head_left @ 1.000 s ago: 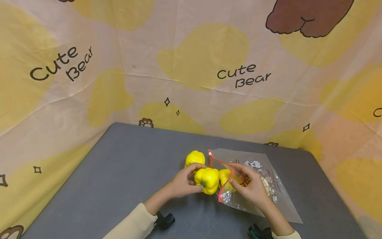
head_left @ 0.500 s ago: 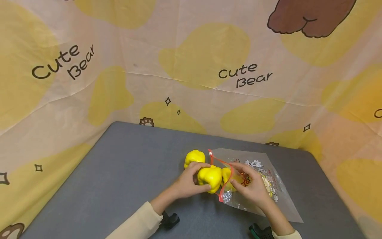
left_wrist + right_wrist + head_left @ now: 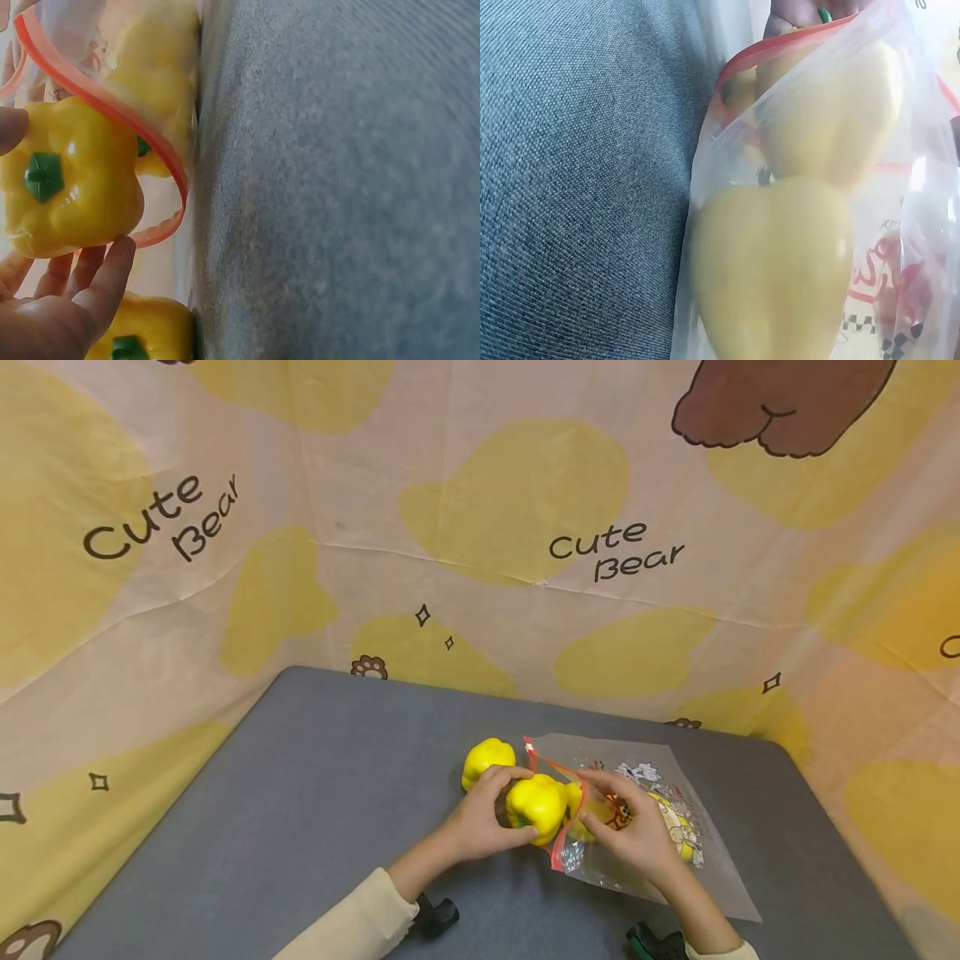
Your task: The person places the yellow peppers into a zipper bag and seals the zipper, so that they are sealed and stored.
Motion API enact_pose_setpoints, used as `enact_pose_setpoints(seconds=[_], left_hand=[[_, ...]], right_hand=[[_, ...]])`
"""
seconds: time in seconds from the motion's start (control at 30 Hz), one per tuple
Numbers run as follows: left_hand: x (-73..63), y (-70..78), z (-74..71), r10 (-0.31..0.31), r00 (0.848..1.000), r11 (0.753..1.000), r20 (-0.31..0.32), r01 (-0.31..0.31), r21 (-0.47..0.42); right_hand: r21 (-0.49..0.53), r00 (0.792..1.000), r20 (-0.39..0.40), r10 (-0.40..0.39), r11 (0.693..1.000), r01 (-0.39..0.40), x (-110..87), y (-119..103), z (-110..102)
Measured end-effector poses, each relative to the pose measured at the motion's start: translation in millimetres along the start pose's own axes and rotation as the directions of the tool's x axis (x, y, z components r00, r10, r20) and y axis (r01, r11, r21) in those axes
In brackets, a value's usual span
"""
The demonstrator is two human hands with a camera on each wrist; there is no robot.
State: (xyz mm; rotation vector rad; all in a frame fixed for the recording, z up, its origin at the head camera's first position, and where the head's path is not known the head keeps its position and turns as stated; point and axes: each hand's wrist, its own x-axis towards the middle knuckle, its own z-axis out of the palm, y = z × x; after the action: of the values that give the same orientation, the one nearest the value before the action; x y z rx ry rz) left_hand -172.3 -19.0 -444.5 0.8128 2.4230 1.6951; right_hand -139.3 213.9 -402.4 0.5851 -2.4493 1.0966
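Note:
My left hand (image 3: 483, 818) grips a yellow bell pepper (image 3: 542, 806) between thumb and fingers, its green stem facing back toward the left wrist. The pepper is at the mouth of a clear zip bag (image 3: 720, 868), framed by the red zip edge (image 3: 161, 142). On the bag's near top side, my right hand (image 3: 637, 831) holds the mouth, thumb and fingers at the red rim. Through the plastic shows a yellow pepper (image 3: 772, 262) lying inside, partly hidden by print and by the right hand. Behind my left hand, another yellow bell pepper (image 3: 487, 760) sits on the table.
The grey table (image 3: 360, 752) extends to the left and behind the bag. Patterned cloth (image 3: 480, 527) hangs around its far and side edges. Dark wrist straps (image 3: 437, 917) show at both cuffs.
My left hand has moved right with the bell pepper, bringing it up to the bag mouth. Yellow inside the bag has shifted deeper to the right. My right hand stays about where it was.

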Motion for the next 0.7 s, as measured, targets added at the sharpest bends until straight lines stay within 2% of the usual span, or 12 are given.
enact_pose_setpoints(seconds=[0.07, 0.23, 0.47, 0.7], left_hand=[[1.0, -1.2, 1.8, 0.007, 1.000, 1.000, -0.001, -0.007, -0.006], [2.4, -1.9, 4.7, 0.016, 1.000, 0.999, -0.015, -0.016, 0.050], [4.8, -4.9, 10.4, 0.009, 1.000, 1.000, -0.013, -0.009, 0.007], [6.0, -4.7, 17.4, -0.007, 0.998, 1.000, -0.064, 0.005, -0.019]], right_hand=[[-0.001, 1.000, 0.000, -0.001, 1.000, 0.001, -1.4, 8.2, 1.7], [0.019, 1.000, 0.009, -0.025, 1.000, 0.024, -2.6, 17.5, 2.2], [0.028, 1.000, 0.020, -0.020, 0.999, 0.020, -1.9, 19.6, 2.0], [0.031, 1.000, 0.024, 0.003, 1.000, -0.004, -1.1, 19.3, 1.7]])
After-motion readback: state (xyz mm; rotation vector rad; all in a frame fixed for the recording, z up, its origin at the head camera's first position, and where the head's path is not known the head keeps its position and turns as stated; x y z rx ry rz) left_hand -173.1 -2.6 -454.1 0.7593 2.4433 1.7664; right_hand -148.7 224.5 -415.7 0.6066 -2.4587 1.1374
